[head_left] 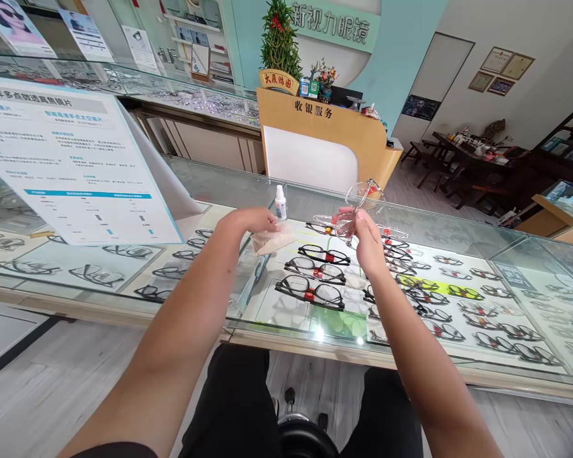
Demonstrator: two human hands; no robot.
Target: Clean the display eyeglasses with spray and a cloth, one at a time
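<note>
My right hand [367,238] is closed on a pair of clear-framed glasses [346,226], lifted above the glass counter [248,318]. My left hand [258,220] is beside a small white spray bottle [280,203] and over a beige cloth [274,238]; its fingertips are bent down at the cloth's upper edge, and whether they pinch it is hard to see. Below and between my hands, black-framed glasses [310,292] with red tags are lined up in a column. Another clear pair [392,233] shows just behind my right hand.
A large folded sign [76,165] stands on the counter at the left. Many more frames [496,343] fill the showcase on the right. Beyond the counter are a wooden cash desk [375,143] with a plant [281,41] and a dark table [472,152].
</note>
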